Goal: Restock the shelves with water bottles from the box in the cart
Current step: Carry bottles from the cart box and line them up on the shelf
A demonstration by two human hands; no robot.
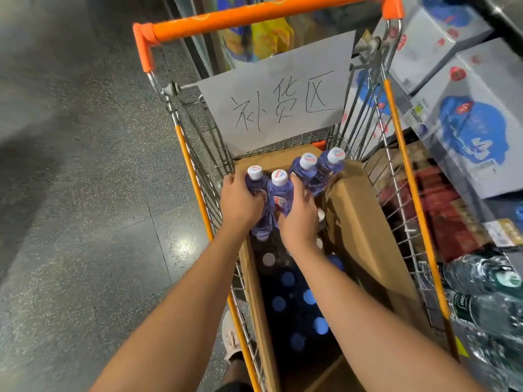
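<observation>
1. We see four water bottles lifted above the far end of the box: the first bottle and the second bottle on the left, the third bottle and the fourth bottle on the right, all with white caps and tilted away from us.
2. Our left hand has its fingers curled round the first bottle, with the second bottle pressed against the fingertips on their right side.
3. Our right hand grips with curled fingers too; its thumb lies on the second bottle, and its other fingers reach toward the third and fourth bottles. How many of these it really holds, we cannot tell.
4. The two hands sit just beside each other, with the second bottle between them.
5. Below the fingers, the cardboard box stands open in the cart, and more bottles remain inside it in shadow, seen as pale and blue caps.
6. The cart surrounds the box with wire walls and orange rails; its orange handle lies well beyond the fingertips.
7. A paper sign with handwritten characters hangs on the cart's far wall, just past the raised bottles.
8. To the right of the right hand, beyond the cart wall, shelves carry white and blue cartons, red packs and wrapped bottles.
9. To the left of the left hand lies speckled grey floor, and a pale shoe shows beside the cart.
</observation>
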